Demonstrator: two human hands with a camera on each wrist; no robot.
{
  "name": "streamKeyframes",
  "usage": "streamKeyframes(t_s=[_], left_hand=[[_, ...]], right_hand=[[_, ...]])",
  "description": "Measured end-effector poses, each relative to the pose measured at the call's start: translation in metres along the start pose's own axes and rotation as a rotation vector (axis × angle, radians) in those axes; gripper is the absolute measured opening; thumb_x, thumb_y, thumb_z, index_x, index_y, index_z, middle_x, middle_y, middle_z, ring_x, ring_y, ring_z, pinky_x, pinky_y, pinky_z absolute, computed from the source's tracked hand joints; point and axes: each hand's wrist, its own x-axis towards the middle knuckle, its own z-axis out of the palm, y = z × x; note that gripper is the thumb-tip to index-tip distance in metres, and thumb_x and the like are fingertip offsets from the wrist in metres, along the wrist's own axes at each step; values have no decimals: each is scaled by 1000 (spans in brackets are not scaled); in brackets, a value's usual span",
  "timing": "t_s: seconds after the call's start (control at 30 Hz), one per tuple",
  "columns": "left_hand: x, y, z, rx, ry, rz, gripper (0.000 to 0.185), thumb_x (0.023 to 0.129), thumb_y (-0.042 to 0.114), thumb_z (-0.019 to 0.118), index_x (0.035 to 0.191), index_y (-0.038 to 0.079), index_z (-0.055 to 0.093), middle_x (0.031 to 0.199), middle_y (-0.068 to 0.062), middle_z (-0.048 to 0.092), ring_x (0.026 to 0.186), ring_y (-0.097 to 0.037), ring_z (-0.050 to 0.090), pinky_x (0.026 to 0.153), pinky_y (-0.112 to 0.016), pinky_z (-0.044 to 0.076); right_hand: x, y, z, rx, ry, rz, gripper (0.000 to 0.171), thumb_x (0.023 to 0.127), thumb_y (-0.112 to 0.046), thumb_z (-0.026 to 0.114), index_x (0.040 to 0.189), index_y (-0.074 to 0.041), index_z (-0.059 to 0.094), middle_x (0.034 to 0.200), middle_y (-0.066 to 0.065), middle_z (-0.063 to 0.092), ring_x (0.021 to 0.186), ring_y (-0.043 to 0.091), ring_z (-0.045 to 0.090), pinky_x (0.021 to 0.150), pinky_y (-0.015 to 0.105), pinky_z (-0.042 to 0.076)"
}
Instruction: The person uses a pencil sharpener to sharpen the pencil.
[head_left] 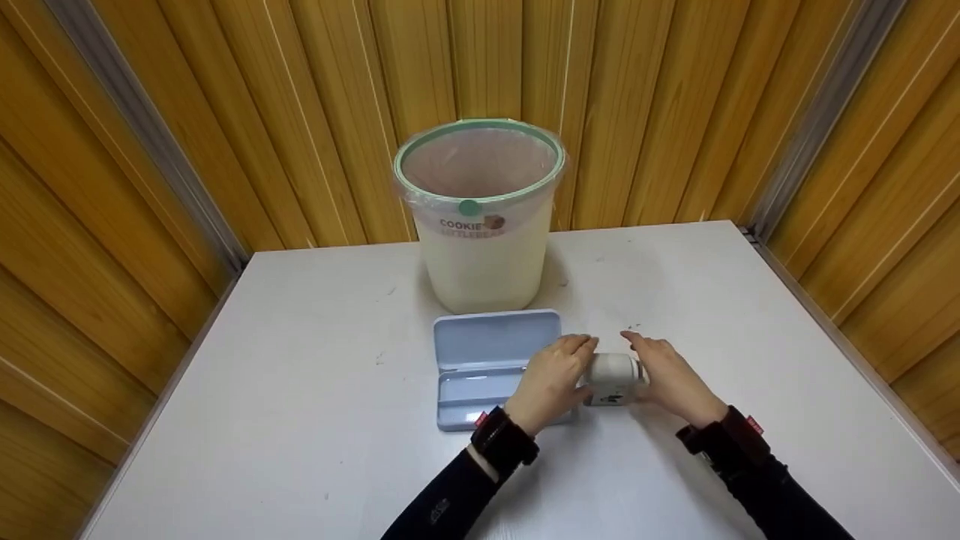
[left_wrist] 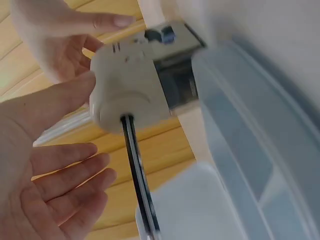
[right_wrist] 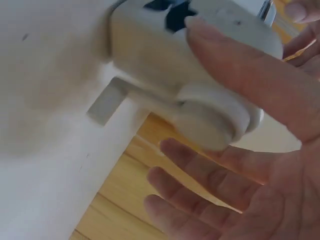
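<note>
A cream hand-crank pencil sharpener point(head_left: 611, 379) stands on the table between both hands. Its crank point(right_wrist: 150, 97) shows in the right wrist view, its dark see-through drawer point(left_wrist: 179, 82) and a black-and-silver bar point(left_wrist: 138, 175) in the left. On its left side is my left hand point(head_left: 551, 386), thumb at the sharpener's body, other fingers loosely extended away from it. Across from it, my right hand point(head_left: 671, 381) has its thumb over the printed face while the other fingers spread beyond the crank. An opened light-blue pencil case point(head_left: 480, 341) lies left of the sharpener, partly covered by my left hand.
A cream trash bin point(head_left: 484, 262) with a green rim and a clear liner stands behind the pencil case. Wood-patterned panels point(head_left: 637, 112) rise at the back and along both sides of the white table point(head_left: 315, 360).
</note>
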Motion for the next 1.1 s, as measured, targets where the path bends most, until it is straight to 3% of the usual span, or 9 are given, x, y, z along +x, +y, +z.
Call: streamKeyframes(t_s=[0.17, 0.47, 0.8, 1.1], left_hand=[[11, 16, 10, 46, 40, 24, 64, 77, 30, 83, 133, 7, 59, 129, -5, 65, 119, -16, 62, 102, -23, 48], [21, 27, 25, 142, 16, -1, 60, 78, 38, 82, 128, 10, 64, 117, 1, 70, 104, -11, 67, 89, -21, 53], [21, 33, 34, 240, 45, -12, 50, 77, 43, 80, 115, 14, 67, 106, 5, 72, 91, -8, 67, 78, -19, 54], [21, 33, 34, 222, 53, -24, 50, 76, 40, 82, 115, 12, 67, 105, 3, 72, 90, -9, 67, 78, -20, 54]], right_hand=[[0, 13, 4, 25, 13, 32, 66, 63, 5, 85, 120, 12, 54, 104, 29, 67, 94, 43, 64, 82, 55, 53], [6, 28, 16, 47, 37, 18, 24, 70, 11, 73, 91, 4, 64, 85, 15, 70, 78, 28, 66, 67, 41, 53], [9, 34, 22, 44, 6, 68, 17, 68, 10, 71, 72, -2, 61, 68, 5, 64, 63, 16, 50, 57, 32, 42], [7, 35, 22, 42, 13, 62, 9, 71, 9, 71, 71, 0, 67, 69, 10, 68, 61, 17, 54, 57, 35, 46]])
